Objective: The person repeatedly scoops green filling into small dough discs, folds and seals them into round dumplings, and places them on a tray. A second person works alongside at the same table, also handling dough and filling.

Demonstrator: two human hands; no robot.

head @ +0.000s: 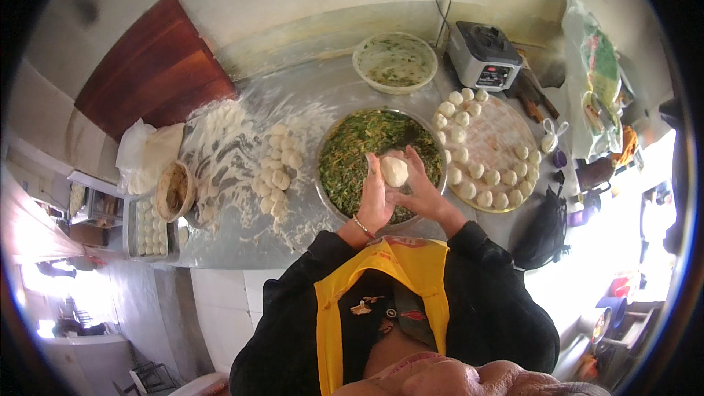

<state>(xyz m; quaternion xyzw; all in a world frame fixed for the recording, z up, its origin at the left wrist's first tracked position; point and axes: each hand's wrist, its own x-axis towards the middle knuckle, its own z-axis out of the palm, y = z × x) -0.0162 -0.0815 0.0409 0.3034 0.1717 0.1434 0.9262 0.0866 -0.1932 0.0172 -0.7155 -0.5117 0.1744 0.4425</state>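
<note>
A pale, rounded piece of dough (395, 171) sits between my two cupped hands. My left hand (375, 196) rests along its left side, with a bracelet at the wrist. From the right, my right hand (422, 190) curls around it, its fingers partly behind the dough. Both hands are above a large metal basin (325, 198) of chopped green filling (352, 146). To the right, a round board (489, 132) carries many rounded, filled-looking buns (492, 177). On the left, small dough pieces (278, 162) lie clustered on the floured metal table (236, 242).
Behind the basin stands a bowl with green remnants (395, 60). A corded appliance (485, 55), cleavers (531, 93) and a black bag (542, 231) are at right. At left are a brown bowl (175, 191), a dough tray (151, 228) and a leaning wooden board (159, 66).
</note>
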